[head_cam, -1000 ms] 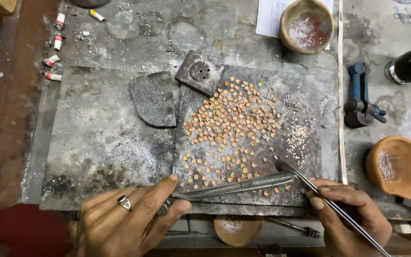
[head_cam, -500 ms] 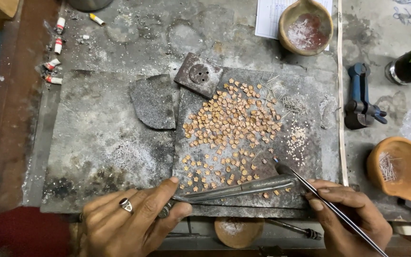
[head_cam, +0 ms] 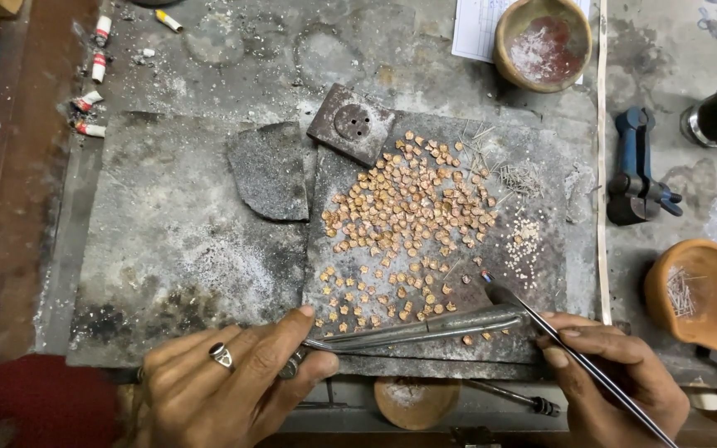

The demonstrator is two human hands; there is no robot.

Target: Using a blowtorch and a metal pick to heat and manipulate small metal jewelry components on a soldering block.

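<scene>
While the left hand (head_cam: 226, 382) gripped long steel tweezers (head_cam: 425, 328) laid flat along the grey slab's (head_cam: 176, 249) front edge, little had shifted since a second earlier; the right hand (head_cam: 616, 377) pinched a thin metal pick (head_cam: 574, 365), tip beside the scattered small copper-coloured pieces (head_cam: 408, 224).

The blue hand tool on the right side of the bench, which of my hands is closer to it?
Right. The right hand, holding thin tweezers, lies below the blue hand tool; the left hand is far off at the bench's lower left.
</scene>
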